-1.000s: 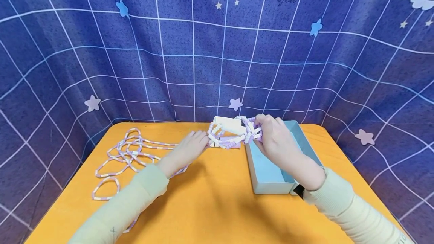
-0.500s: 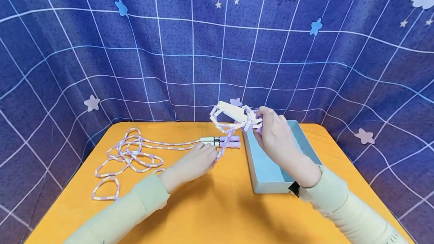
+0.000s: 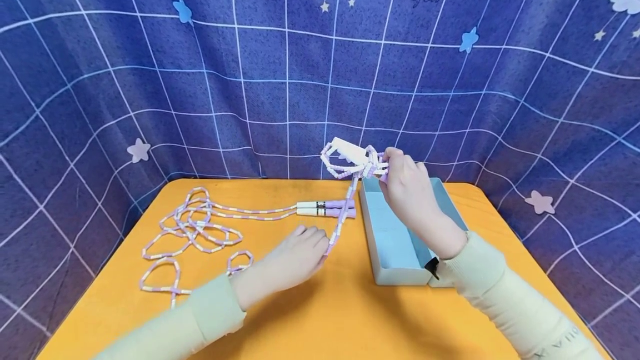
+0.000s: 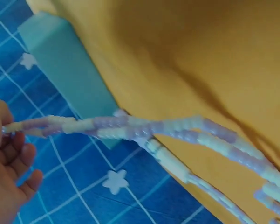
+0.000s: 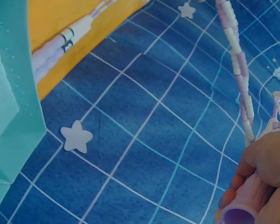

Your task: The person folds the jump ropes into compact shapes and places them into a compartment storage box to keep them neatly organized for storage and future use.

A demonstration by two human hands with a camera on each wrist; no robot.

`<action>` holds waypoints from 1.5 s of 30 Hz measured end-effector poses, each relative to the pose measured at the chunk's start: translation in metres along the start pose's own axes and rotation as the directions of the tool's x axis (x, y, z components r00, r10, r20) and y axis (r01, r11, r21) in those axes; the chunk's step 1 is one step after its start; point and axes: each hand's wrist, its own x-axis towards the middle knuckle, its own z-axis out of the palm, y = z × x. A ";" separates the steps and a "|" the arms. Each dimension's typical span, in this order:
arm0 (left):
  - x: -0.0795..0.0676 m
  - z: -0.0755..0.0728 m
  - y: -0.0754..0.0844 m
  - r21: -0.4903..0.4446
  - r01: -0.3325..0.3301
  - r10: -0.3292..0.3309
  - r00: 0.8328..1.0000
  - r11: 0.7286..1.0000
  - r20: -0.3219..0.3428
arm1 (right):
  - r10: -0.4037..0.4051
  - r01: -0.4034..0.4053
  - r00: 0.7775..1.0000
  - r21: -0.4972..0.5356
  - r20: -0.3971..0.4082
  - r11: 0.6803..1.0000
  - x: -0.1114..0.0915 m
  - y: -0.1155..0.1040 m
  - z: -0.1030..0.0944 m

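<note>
My right hand (image 3: 409, 189) grips a bundled beaded jump rope (image 3: 367, 163) above the blue box's left edge. One white handle sticks out leftward; in the right wrist view the fingers wrap a purple handle (image 5: 244, 205) with a hollow end. Lower and to the left, my left hand (image 3: 295, 257) pinches the rope's doubled cord (image 3: 341, 224), which slants up to the bundle. Its cord also shows beside the fingers in the left wrist view (image 4: 130, 127). A second jump rope lies on the table, its white and purple handles (image 3: 325, 208) side by side and its cord (image 3: 195, 226) coiled leftward.
The blue open box (image 3: 395, 243) stands on the orange table (image 3: 320, 315), right of the handles. A second blue part adjoins it, partly behind the right arm. Loose cord loops (image 3: 240, 263) show beyond the left forearm. A blue gridded curtain (image 3: 300, 71) encloses the table.
My right hand has lifted the bundle higher. The left hand has moved down and slightly right, drawing a length of cord out of the bundle and uncovering the handles on the table.
</note>
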 end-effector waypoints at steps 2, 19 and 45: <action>-0.001 -0.006 0.006 0.002 0.014 -0.014 1.000 1.000 0.019 | 0.011 -0.011 1.000 -0.011 0.019 1.000 -0.001 0.000 0.003; 0.005 -0.052 0.034 0.089 -0.028 0.025 0.999 0.996 0.040 | 0.061 -0.045 0.991 -0.134 0.117 0.990 -0.010 0.001 0.029; 0.056 -0.124 -0.004 0.247 -0.109 0.148 0.978 0.963 -0.145 | -0.235 0.219 0.972 -0.350 -0.005 0.911 -0.031 -0.014 0.050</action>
